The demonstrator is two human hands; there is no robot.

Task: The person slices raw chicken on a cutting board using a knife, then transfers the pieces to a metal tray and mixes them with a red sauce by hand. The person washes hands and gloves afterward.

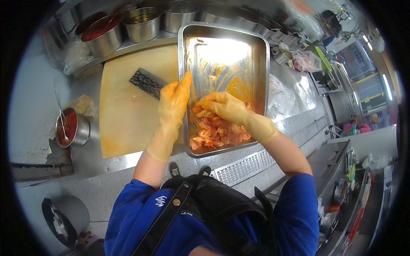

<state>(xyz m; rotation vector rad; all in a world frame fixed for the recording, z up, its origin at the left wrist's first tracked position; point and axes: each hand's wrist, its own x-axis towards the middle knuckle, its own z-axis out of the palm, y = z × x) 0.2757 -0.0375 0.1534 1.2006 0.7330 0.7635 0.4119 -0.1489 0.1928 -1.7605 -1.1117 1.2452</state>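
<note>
In front of me is a deep rectangular stainless steel tray [181, 41], its inside smeared with orange marinade. Pieces of raw marinated meat [224, 131], probably chicken, are heaped at its near end. My left hand [174, 102], in a yellow rubber glove, grips the tray's left rim with the thumb on top. Inside the tray, my gloved right hand [221, 105] has its fingers curled at the meat's upper left edge; whether they hold a piece is hidden. Left of the tray lies a cleaver [145, 82] with a dark mottled blade, partly covered by my left hand.
A yellowed cutting board [128, 121] lies under the cleaver. A steel pot of red sauce [77, 134] with a spoon stands at left. Several steel pots [142, 27] line the back shelf. Clear plastic bags [282, 96] lie right of the tray. A bin [72, 214] stands lower left.
</note>
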